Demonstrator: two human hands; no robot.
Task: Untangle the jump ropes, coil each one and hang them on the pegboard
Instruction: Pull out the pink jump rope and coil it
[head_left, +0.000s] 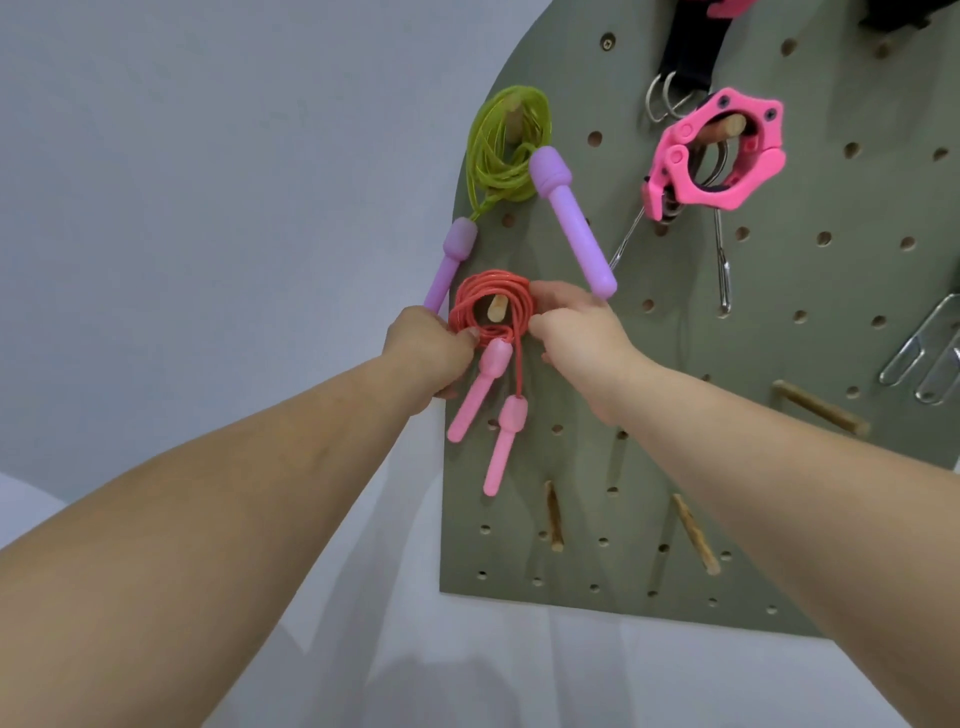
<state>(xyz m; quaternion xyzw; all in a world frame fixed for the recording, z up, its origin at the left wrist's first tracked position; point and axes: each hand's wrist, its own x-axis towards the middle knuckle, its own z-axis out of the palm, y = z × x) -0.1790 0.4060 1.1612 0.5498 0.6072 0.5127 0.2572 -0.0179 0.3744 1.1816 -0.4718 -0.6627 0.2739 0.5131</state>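
The left hand curls round one side of the coiled red cord jump rope, thumb on the strands. The right hand pinches the opposite side between fingers and thumb. Between the two hands the coil is looped over a short wooden peg that pokes through its middle. Its two smooth pink plastic handles hang below the hands, long axes pointing down and slanting toward the left arm, one lower than the other.

Above the hands a coiled yellow-green jump rope hangs on another peg, its matte purple handles splayed downward. One tip ends just above the right hand's fingers, the other reaches the left hand.

Both ropes hang on the sage-green perforated pegboard. Beyond the right hand hang a bright pink ribbed plastic clamp ring and thin metal clips. Bare wooden dowels jut out below the right forearm.
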